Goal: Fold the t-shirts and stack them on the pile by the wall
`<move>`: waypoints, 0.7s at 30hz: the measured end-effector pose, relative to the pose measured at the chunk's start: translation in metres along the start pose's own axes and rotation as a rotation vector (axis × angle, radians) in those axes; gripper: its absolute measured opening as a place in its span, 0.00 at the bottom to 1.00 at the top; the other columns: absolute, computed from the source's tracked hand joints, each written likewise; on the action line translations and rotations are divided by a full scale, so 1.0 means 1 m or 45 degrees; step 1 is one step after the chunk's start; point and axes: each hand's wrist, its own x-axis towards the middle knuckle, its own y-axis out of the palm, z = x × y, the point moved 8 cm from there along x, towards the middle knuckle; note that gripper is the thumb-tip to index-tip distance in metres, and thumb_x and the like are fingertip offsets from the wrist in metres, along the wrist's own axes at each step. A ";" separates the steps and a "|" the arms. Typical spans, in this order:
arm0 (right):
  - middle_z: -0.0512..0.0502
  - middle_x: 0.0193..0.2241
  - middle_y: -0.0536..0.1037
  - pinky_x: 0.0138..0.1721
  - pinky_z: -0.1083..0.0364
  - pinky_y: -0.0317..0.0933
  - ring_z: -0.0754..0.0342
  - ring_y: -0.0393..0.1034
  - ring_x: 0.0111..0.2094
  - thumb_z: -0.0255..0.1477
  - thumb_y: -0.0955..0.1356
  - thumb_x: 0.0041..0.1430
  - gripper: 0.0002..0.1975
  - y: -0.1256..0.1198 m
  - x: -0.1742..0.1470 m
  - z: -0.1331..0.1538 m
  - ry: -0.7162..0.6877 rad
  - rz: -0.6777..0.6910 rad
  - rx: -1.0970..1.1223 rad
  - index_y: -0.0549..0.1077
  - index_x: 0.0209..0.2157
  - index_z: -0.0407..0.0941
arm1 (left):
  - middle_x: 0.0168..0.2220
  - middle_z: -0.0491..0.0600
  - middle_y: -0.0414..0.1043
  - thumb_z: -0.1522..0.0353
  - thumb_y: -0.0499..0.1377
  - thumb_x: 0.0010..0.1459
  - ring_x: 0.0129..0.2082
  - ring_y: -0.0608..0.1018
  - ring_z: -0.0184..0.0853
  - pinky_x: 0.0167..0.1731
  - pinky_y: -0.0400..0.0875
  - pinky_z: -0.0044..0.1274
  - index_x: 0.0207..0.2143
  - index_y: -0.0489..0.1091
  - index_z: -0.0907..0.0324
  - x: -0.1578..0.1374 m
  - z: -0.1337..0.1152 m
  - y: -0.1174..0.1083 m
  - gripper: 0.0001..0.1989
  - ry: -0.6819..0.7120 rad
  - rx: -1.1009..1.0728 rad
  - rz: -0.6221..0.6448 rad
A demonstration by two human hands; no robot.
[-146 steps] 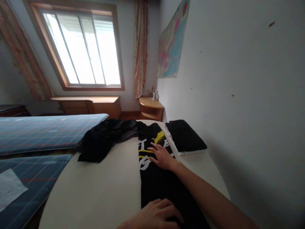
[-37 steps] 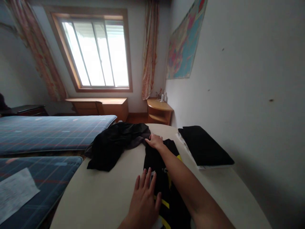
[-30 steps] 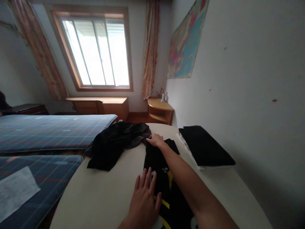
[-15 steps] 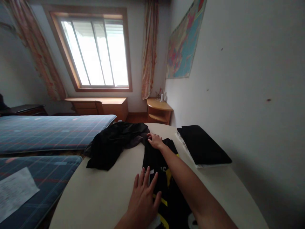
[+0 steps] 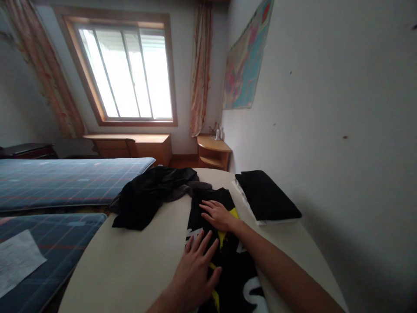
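A black garment (image 5: 234, 263) with yellow and white print lies in a long, narrow shape on the pale round table (image 5: 137, 265). My left hand (image 5: 198, 261) rests flat on its near left part, fingers spread. Farther up the garment, my right hand (image 5: 219, 215) lies palm down with its fingers stretched out. Neither hand grips the fabric. The garment's far edge shows beyond my right fingers, and part of its left side is hidden under my left hand.
A crumpled black garment (image 5: 143, 195) lies at the table's far left. Near the wall sits a folded black cloth stack (image 5: 269, 195) with a white layer beneath. Two plaid mattresses (image 5: 65, 182) adjoin the left side, one bearing a paper sheet (image 5: 19, 256).
My right hand has come back toward me from the garment's far edge and now lies flatter on the fabric. My left hand stays nearly in place. The view has turned slightly right.
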 end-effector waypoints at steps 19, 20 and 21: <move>0.44 0.55 0.76 0.59 0.55 0.54 0.51 0.68 0.57 0.22 0.63 0.60 0.25 -0.035 -0.008 -0.133 0.781 -0.289 -0.021 0.70 0.58 0.46 | 0.56 0.53 0.73 0.72 0.54 0.64 0.55 0.75 0.39 0.56 0.67 0.28 0.59 0.67 0.57 0.089 0.109 -0.051 0.21 -0.347 -0.097 -0.347; 0.44 0.54 0.76 0.58 0.55 0.56 0.51 0.68 0.56 0.21 0.63 0.59 0.24 -0.034 -0.007 -0.134 0.791 -0.289 -0.019 0.72 0.57 0.47 | 0.54 0.53 0.74 0.71 0.55 0.64 0.53 0.76 0.39 0.54 0.68 0.27 0.59 0.67 0.56 0.098 0.114 -0.053 0.21 -0.366 -0.116 -0.338; 0.45 0.53 0.77 0.57 0.55 0.57 0.51 0.69 0.56 0.21 0.64 0.58 0.24 -0.034 -0.006 -0.136 0.802 -0.288 -0.017 0.73 0.55 0.47 | 0.53 0.52 0.75 0.71 0.56 0.63 0.52 0.77 0.38 0.53 0.69 0.26 0.59 0.68 0.56 0.106 0.119 -0.054 0.21 -0.386 -0.131 -0.331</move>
